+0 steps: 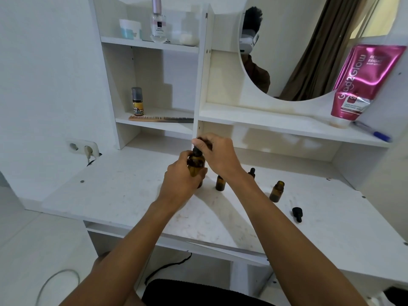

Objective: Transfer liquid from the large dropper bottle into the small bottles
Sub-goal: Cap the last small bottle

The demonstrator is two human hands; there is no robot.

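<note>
I saw my left hand (pixel 183 173) wrapped around the big brown bottle (pixel 196 164), holding it upright on the white desk (pixel 114 195). My right hand (pixel 217 154) was closed on the black dropper cap (pixel 202 143) on top of the big bottle. Just to the right of the big bottle stood a small brown bottle (pixel 219 183). Farther right of it stood an open small bottle (pixel 276 191). A loose black dropper (pixel 297 214) lay on the desk near that open one.
</note>
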